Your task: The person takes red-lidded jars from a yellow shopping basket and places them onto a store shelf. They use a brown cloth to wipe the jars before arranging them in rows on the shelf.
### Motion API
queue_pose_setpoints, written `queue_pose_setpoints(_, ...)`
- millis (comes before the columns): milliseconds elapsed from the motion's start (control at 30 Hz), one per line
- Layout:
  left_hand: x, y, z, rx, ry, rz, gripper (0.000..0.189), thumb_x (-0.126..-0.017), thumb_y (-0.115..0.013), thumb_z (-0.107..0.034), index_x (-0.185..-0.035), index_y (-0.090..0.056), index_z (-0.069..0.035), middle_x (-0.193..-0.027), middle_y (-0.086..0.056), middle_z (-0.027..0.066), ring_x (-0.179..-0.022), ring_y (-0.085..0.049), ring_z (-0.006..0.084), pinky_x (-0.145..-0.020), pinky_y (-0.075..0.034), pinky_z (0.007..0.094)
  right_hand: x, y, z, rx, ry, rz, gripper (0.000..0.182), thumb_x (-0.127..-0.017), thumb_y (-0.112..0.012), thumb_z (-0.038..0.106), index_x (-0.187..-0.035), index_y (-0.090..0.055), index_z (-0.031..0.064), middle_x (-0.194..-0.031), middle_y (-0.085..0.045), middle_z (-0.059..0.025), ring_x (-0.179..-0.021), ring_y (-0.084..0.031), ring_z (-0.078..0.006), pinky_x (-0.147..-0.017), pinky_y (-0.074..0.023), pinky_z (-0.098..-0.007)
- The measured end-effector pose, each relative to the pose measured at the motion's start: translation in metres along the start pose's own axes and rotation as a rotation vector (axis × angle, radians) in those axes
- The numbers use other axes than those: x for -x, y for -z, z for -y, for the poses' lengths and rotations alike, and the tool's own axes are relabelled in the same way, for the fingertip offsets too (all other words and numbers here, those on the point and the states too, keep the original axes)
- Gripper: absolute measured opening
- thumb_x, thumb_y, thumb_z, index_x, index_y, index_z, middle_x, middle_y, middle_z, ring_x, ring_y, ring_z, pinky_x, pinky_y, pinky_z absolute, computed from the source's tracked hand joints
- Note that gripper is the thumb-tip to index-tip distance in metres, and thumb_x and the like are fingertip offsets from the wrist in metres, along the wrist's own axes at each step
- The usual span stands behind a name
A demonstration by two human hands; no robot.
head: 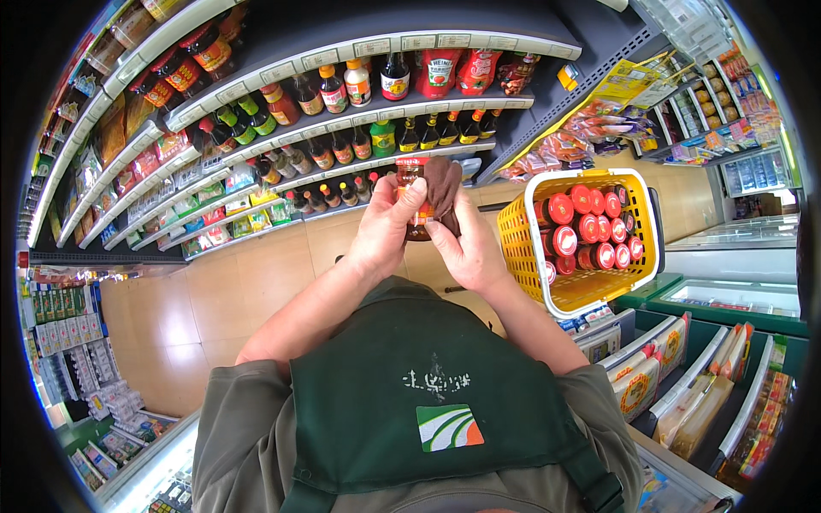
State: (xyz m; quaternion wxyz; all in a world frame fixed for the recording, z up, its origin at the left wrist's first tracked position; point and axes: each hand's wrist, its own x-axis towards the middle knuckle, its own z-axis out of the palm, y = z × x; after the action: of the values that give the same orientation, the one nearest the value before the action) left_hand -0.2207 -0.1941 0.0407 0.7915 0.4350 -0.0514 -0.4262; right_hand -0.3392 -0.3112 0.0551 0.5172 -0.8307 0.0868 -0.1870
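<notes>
A glass jar of dark sauce [420, 211] with a red lid is held upright in front of my chest. My left hand [385, 221] grips it from the left, thumb across the label. In my right hand [471, 247] is a brown cloth [444, 186], pressed against the jar's right side; the right thumb touches the jar low down. The cloth hides part of the label. To the right stands a yellow plastic basket [523, 240] with a white rim, holding several red-lidded jars [589, 227].
Ahead, shelves carry sauce bottles [330, 90], ketchup pouches [439, 74] and seasoning packets [237, 205]. Bagged snacks [564, 141] hang at the shelf end. Packaged goods [641, 378] fill a rack at lower right, near a chest freezer [731, 298]. Tiled floor [256, 276] lies below.
</notes>
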Motion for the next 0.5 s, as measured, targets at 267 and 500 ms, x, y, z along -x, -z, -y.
queue_pose_setpoints(267,-0.001,0.017,-0.008,0.125,0.185,0.103,0.048,-0.102,-0.069,-0.031,-0.141,-0.052,-0.009,-0.133,-0.063,0.0073,-0.124,-0.062,0.0234,-0.106,-0.052,0.0479,-0.003,0.003,-0.008,-0.572,0.002,0.033,0.076,-0.102,-0.069,0.016,-0.158,-0.024,-0.0066,-0.153,-0.044,-0.0150,-0.141,-0.045,-0.0219,-0.120,-0.0351,-0.0371)
queue_pose_setpoints(500,-0.002,0.018,-0.001,0.198,0.166,0.155,0.051,-0.098,-0.075,-0.025,-0.141,-0.052,-0.011,-0.135,-0.062,0.0070,-0.124,-0.062,0.0237,-0.108,-0.052,0.0469,0.009,0.001,-0.010,-0.051,-0.013,0.107,0.080,-0.092,-0.078,0.021,-0.154,-0.035,-0.0045,-0.141,-0.052,-0.0228,-0.131,-0.056,-0.0363,-0.108,-0.0464,-0.0428)
